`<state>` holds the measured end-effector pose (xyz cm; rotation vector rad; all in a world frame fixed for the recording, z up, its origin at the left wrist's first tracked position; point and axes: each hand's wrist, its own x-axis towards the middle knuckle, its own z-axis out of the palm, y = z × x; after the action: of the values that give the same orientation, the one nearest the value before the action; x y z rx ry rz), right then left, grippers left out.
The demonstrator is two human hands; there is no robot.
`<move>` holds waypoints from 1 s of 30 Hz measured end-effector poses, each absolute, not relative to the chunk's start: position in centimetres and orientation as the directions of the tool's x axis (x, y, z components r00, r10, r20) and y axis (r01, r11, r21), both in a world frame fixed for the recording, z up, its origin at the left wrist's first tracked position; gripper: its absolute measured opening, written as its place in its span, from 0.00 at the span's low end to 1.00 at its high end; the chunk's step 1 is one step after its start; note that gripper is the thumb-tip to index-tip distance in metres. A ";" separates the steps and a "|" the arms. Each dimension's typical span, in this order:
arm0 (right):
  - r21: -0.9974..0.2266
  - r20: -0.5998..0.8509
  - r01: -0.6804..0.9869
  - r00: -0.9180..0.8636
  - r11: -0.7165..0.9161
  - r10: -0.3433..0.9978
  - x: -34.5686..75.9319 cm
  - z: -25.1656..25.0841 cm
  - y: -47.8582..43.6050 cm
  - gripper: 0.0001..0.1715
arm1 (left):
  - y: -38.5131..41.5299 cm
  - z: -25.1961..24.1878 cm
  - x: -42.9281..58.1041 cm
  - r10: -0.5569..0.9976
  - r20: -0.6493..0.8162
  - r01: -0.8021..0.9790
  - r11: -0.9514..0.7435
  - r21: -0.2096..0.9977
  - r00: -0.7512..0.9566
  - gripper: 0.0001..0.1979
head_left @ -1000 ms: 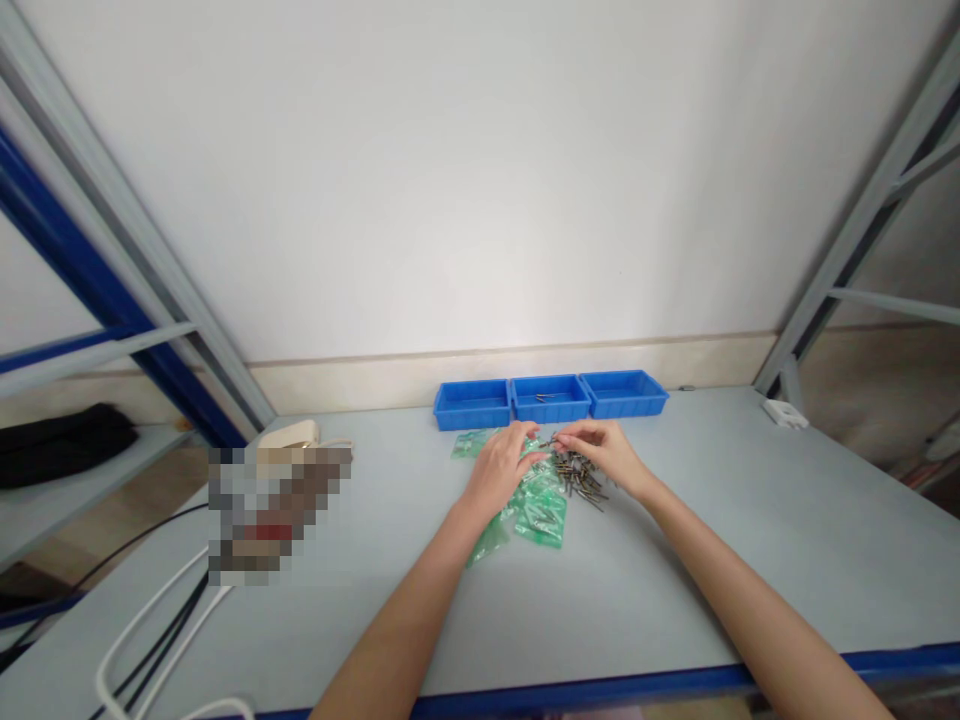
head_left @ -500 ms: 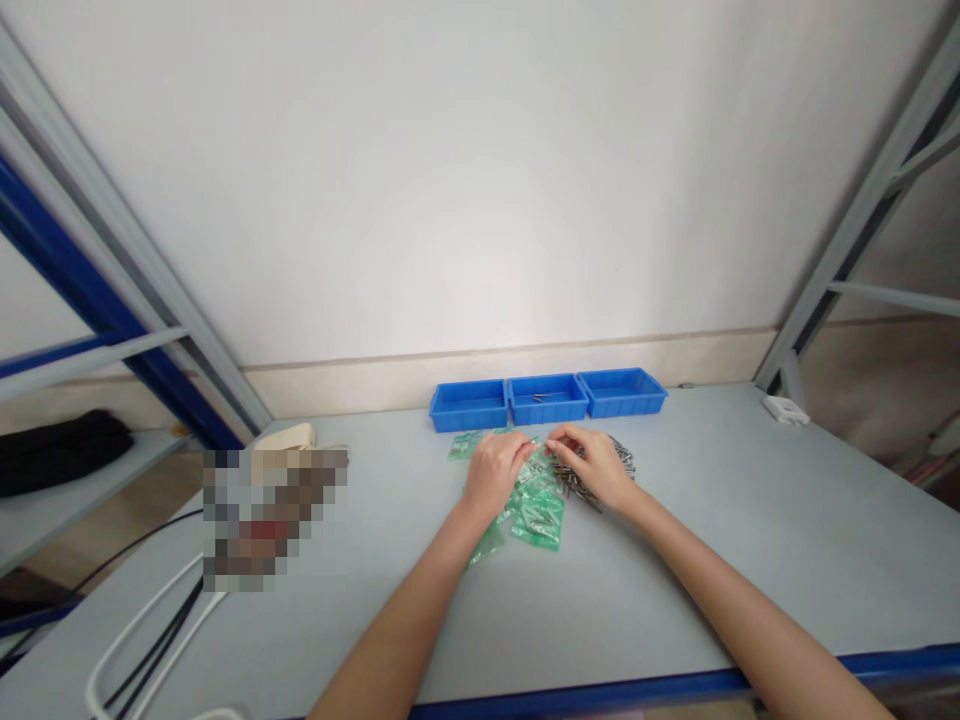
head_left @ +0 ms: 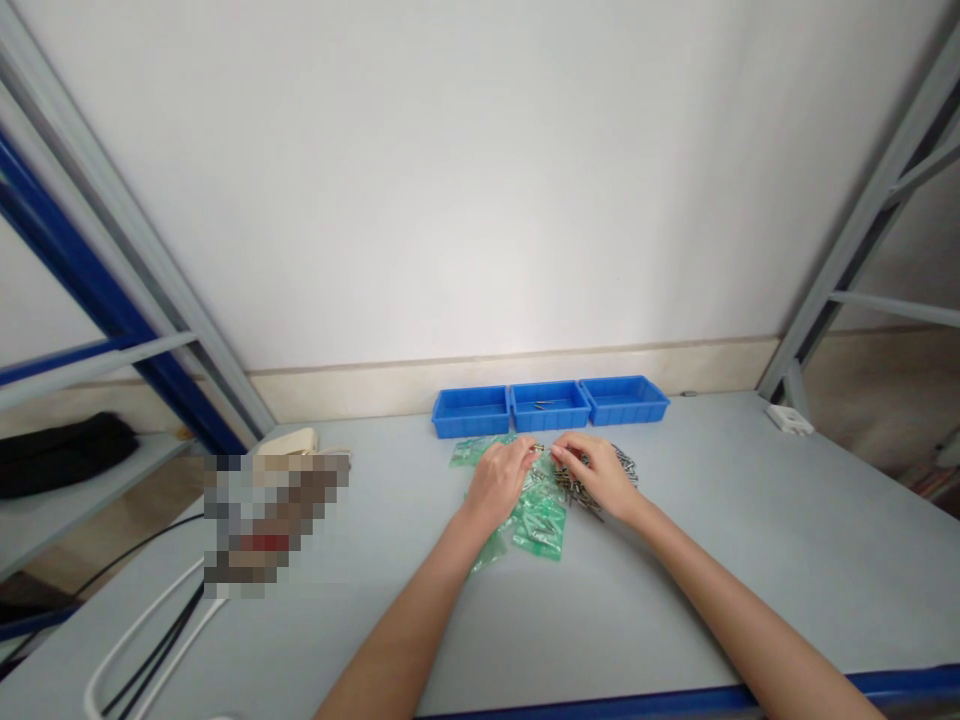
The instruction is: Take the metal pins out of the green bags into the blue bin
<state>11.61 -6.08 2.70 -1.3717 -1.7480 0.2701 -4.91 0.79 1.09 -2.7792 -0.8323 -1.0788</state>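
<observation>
My left hand (head_left: 504,478) is closed over the green plastic bags, pinching small metal screws (head_left: 538,448) whose ends poke out past the fingertips. Just to its right, my right hand (head_left: 596,470) has thumb and forefinger pressed together; whatever they hold is too small to make out. Beneath and beside the right hand lies a pile of loose screws (head_left: 582,494), partly covered by it. Several green bags (head_left: 540,528) with metal pieces inside lie between and under the hands, the left hand hiding some of them.
Along the wall stand three blue trays: a left tray (head_left: 472,425), a middle tray (head_left: 551,415) with a few screws, and a right tray (head_left: 626,408). Cables (head_left: 161,630) and a cream-coloured object (head_left: 289,442) lie left, beside a blurred patch. A white adapter (head_left: 789,420) sits far right.
The fingertips of both hands have drawn slightly apart, and metal ends now show at the left fingertips. The whole view has shifted a little. The bags and pile stay put.
</observation>
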 end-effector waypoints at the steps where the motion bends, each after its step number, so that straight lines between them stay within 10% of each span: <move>1: -0.639 0.485 0.673 -0.023 0.373 0.874 11.6 2.8 -6.1 0.20 | 0.8 1.1 -4.9 0.461 0.643 0.499 -0.855 0.137 0.612 0.12; 30: -0.729 0.429 0.562 -0.068 0.390 0.901 12.0 2.8 -6.1 0.21 | 0.5 1.7 -4.9 0.498 0.571 0.460 -0.859 0.224 0.652 0.17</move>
<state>11.97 -6.11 2.76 -1.2853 -1.7494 0.4721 -4.86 0.49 1.72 -2.9088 -0.8448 -1.0340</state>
